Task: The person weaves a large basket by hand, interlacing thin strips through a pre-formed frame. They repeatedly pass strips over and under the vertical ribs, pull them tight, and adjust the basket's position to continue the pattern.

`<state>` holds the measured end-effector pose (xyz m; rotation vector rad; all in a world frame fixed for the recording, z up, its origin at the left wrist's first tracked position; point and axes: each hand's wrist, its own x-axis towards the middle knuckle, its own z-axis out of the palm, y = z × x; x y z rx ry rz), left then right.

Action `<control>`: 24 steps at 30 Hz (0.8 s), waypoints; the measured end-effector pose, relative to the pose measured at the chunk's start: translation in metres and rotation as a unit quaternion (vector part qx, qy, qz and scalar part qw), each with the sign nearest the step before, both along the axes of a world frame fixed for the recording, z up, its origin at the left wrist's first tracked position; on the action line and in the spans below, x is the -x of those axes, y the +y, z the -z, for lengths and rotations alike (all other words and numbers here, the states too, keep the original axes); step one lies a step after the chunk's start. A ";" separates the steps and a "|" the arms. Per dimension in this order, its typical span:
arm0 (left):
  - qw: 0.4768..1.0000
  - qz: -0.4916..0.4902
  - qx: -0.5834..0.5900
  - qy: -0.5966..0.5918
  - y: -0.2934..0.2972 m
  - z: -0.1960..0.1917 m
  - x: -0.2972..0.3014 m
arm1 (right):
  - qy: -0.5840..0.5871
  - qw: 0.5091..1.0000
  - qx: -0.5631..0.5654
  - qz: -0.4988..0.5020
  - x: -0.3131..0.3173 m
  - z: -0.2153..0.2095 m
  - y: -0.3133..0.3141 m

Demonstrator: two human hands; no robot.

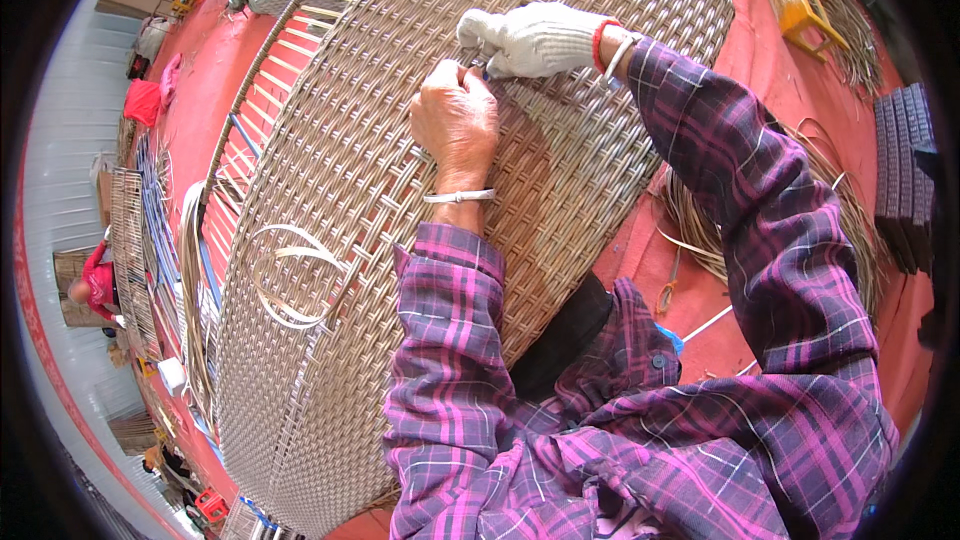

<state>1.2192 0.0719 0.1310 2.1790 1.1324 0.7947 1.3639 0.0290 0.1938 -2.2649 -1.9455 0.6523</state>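
Note:
A large curved panel of woven brown-grey wicker [330,130] stretches across the middle, with a rim of pale crosspieces along its left side. My bare left hand [456,120] is closed in a pinch just above the weave; what its fingertips hold is hidden. Close beside it, my right hand [540,38] wears a white knitted glove and is curled closed. A small dark bluish tip shows between the two hands, too little of it to name. From the panel, left of my left wrist, a loose pale flat strand [285,252] curls out in loops.
Red sheeting [725,340] covers the floor. At the upper right stands a yellow stool [797,10]; bundled brown strands [695,225] lie beyond my right arm, near a grey stack [903,165]. Far left, a person in red [97,278] is beside other woven work.

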 end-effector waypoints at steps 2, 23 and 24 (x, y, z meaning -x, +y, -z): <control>1.000 -0.017 -0.018 0.000 -0.004 0.001 0.001 | 0.029 1.000 -0.008 0.002 -0.005 0.004 0.001; 0.983 0.068 -0.112 -0.128 -0.010 -0.009 -0.009 | 0.369 0.824 -0.392 0.179 -0.057 0.002 0.011; 0.980 0.081 -0.107 -0.148 -0.005 -0.011 -0.014 | 0.341 0.833 -0.398 0.178 -0.054 -0.001 0.008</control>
